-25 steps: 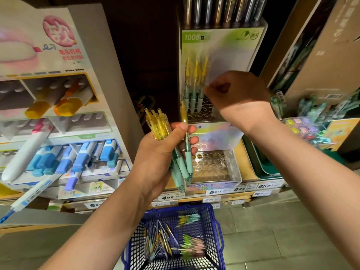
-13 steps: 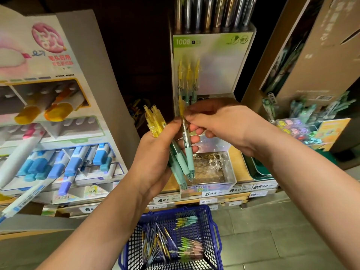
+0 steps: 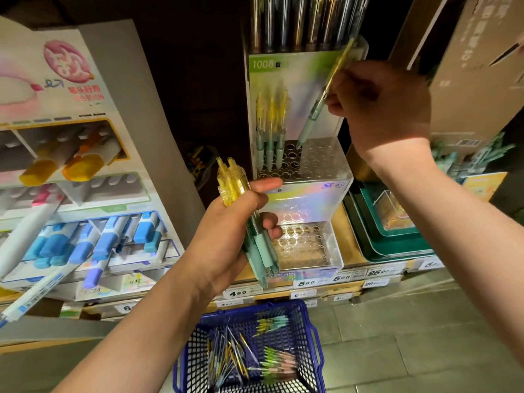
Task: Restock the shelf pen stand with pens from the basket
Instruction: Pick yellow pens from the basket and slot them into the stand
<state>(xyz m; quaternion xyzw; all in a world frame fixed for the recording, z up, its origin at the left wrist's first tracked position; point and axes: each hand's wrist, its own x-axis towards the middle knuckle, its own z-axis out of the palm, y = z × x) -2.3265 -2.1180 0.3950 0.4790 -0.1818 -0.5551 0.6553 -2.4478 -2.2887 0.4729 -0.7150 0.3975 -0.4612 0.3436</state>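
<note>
Missing a hole is judged the main risk: at the stand (image 3: 317,194) the pen (image 3: 314,114) is held slanted, tip just above the far tier, and a skewed entry could knock the three pens (image 3: 270,137) standing to its left. Loose pens are seen in the basket (image 3: 309,321), near, on the floor. The pen is pinched by the right hand (image 3: 380,109). A bundle (image 3: 262,248) is clasped in the left hand (image 3: 224,236), and could slip.

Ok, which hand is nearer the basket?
Left. The left hand, gripping a pen bunch, is just above the basket. The right hand is higher, pinching one pen over the stand.
</note>
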